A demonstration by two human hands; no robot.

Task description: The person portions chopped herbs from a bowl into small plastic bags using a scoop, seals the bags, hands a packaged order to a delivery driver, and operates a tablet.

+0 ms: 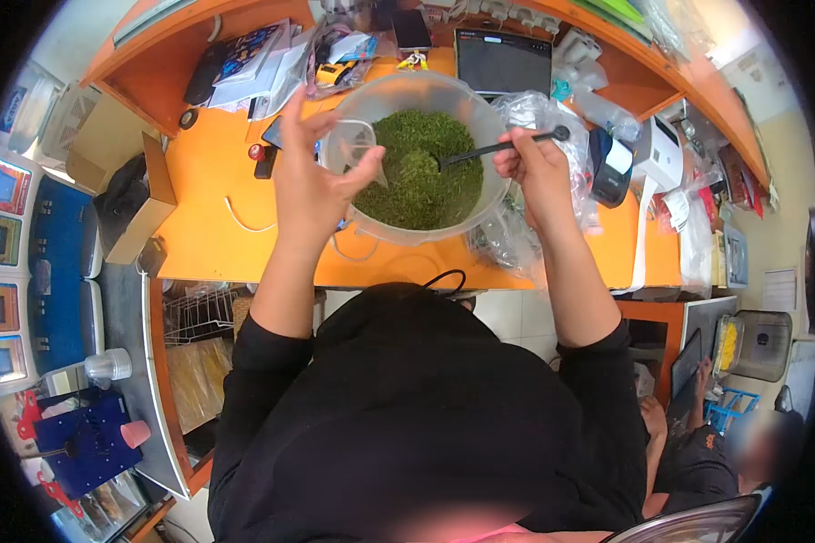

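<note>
The left hand [312,185] pinches a clear plastic cup [351,147]; the right hand [532,167] grips a thin black spoon [498,147] in the round translucent bowl [480,113] of crumbly green herb [421,172].

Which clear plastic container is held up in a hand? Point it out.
The small clear cup in the left hand; the big bowl of green flakes sits on the orange desk.

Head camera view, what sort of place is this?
Probably a small shop or packing counter: an orange counter crowded with a receipt printer, a tablet and plastic bags, beside a bowl of green dried herb.
</note>
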